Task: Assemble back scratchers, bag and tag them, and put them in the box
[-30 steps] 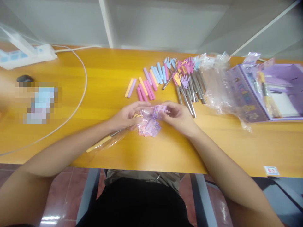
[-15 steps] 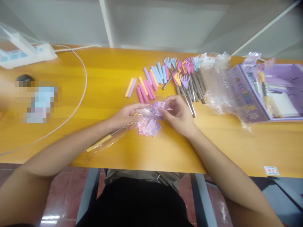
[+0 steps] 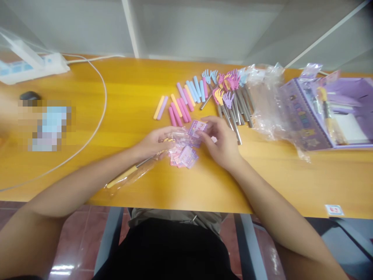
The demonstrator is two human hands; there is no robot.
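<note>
My left hand (image 3: pixel 155 143) is closed on a clear plastic bag (image 3: pixel 131 175) near its top end. Inside that bag lies a back scratcher with a yellow handle (image 3: pixel 121 177) and a metal rod, its yellow claw partly under my fingers. Between thumb and fingers my right hand (image 3: pixel 220 140) pinches a small purple printed card (image 3: pixel 197 127) at the bag's end. Whether the card is inside the bag or over it, I cannot tell. Just below, a small pile of pink and purple cards (image 3: pixel 186 156) rests on the wooden table (image 3: pixel 140 81).
Loose coloured handle sleeves (image 3: pixel 182 109) and several back scratchers (image 3: pixel 233 101) with metal rods lie beyond my hands. To the right are crumpled clear bags (image 3: pixel 268 101) and a purple box (image 3: pixel 309 116) holding bagged pieces. A cable (image 3: pixel 101 116), power strip (image 3: pixel 55 68) and blurred phone-like object (image 3: pixel 52 128) are left.
The purple card in my right hand has tilted and shifted slightly upward. My left hand holds the bag in nearly the same place.
</note>
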